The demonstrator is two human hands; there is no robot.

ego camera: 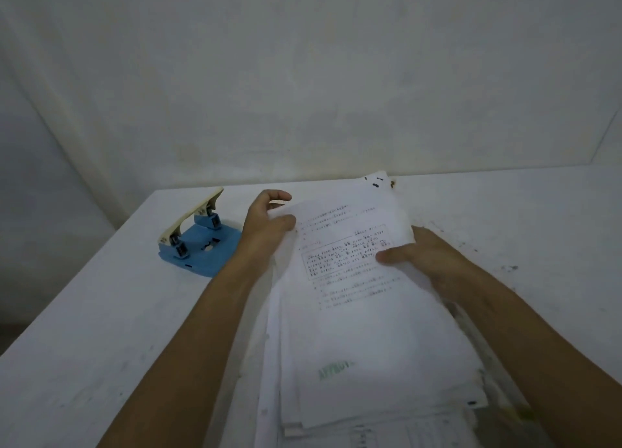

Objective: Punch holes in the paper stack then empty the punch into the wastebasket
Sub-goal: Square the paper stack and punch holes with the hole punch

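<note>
Both hands grip the paper stack, left hand and right hand pinching opposite edges; they'd best square the sheets before reaching the punch.

Count, head view: one blue plastic two-hole punch with a cream lever; two blue punch heads visible under that lever. One uneven stack of white printed paper sheets; number of sheets cannot be told, edges overlap and blur. One green stamp mark on the top sheet. Two bare hands: left hand, right hand. One white table.
</note>
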